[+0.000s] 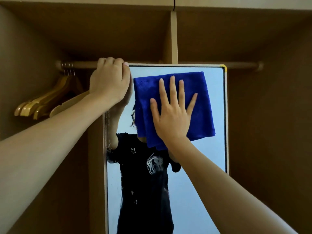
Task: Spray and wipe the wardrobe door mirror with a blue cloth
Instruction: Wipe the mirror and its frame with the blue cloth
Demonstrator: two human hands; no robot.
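Up in the upper left of the frame, a row of wooden hangers (49, 100) hangs from the rail (81, 65), which runs across the open wardrobe (173, 36) behind everything. One hanger sits partly hidden behind the left forearm. In the middle stands the mirror (214, 92), framed in pale trim with a yellow corner cap (223, 67) at its upper right; streaks and droplets show along its left edge and lower down.

The blue cloth (145, 92) lies flat against the upper part of the glass, covering the reflected face, so only a dark printed shirt shows in the reflection below it.

The left hand (109, 81) reaches up from the lower left, fingers curled over the mirror's top left corner, gripping it. The right hand (172, 112) comes up from the lower right, palm flat on the cloth, fingers straight and spread wide, pressing it to the glass.
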